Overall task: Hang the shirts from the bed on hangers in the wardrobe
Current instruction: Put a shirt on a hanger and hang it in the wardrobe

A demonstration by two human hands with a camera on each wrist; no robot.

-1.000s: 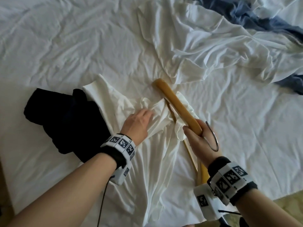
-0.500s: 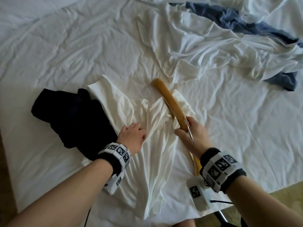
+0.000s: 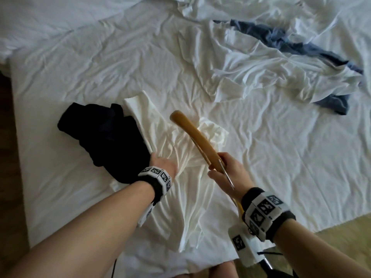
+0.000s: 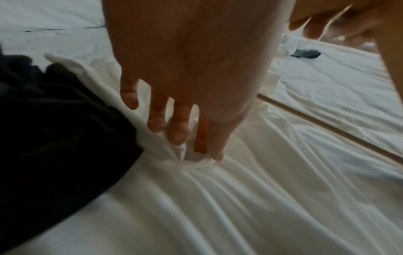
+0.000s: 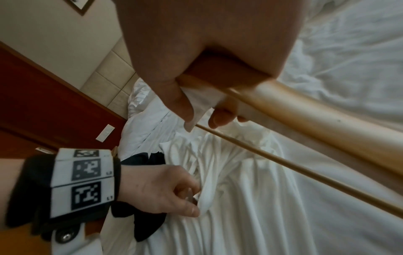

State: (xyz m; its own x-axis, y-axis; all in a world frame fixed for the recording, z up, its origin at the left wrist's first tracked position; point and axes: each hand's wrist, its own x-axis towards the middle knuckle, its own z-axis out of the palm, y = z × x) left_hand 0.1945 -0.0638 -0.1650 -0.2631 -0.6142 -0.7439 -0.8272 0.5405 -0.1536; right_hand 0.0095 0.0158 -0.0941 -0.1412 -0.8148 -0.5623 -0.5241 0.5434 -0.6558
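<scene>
Head view, looking down on a bed (image 3: 80, 63) covered by a creased white sheet. Two bare forearms reach in from the near edge, each wearing a black wrist strap with white blocks printed in black-and-white square codes.

One wooden hanger (image 3: 192, 135) is in view, golden brown, with a metal hook and a thin lower bar. The right hand (image 3: 226, 169) holds it at its middle, fingers wrapped round the wood, the hook lying over the back of the hand. The hanger slants from the near right up to the far left, and its free end hovers over the white shirt (image 3: 180, 177).

I count three garments clearly. The white shirt lies spread in the near centre of the bed, one sleeve pointing to the far left. The left hand (image 3: 163, 164) pinches a bunch of its cloth near that sleeve; the left wrist view shows thumb and fingers (image 4: 176, 132) gathering the fabric into radiating folds. A black garment (image 3: 104, 137) lies crumpled on the left, touching the white shirt and partly under its edge. A blue garment (image 3: 301, 43) lies on the far right, tangled with a heap of loose white cloth (image 3: 271, 63) that covers much of it; I cannot tell whether that heap is another shirt or bedding.

In the right wrist view, a dark red wooden panel (image 5: 43, 103) and a cream padded wall (image 5: 104, 74) stand beyond the bed. A strip of tan floor (image 3: 341, 227) shows at the near right.
</scene>
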